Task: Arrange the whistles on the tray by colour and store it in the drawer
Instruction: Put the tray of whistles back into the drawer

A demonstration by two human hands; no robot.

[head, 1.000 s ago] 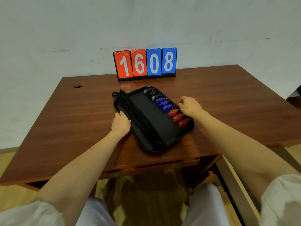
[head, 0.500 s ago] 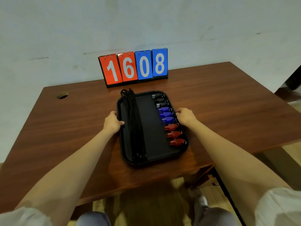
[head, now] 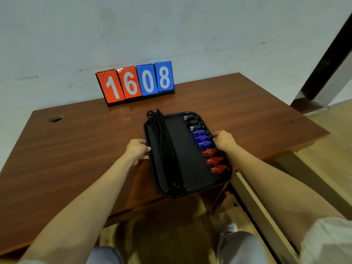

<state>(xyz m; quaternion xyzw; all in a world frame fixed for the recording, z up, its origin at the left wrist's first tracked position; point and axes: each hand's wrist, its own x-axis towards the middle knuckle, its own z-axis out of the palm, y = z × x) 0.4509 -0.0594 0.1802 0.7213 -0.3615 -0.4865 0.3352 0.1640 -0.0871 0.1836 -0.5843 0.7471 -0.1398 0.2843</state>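
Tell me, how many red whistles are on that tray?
3, lined up along the black tray's right edge nearest the person: one, one, one. None seem hidden.

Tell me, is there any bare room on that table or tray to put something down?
Yes. The table lies bare left of the left hand, between the cable hole and the front edge, and again right of the right hand. On the tray, a bare strip runs between the black cords and the whistles. The tray's right edge is crowded.
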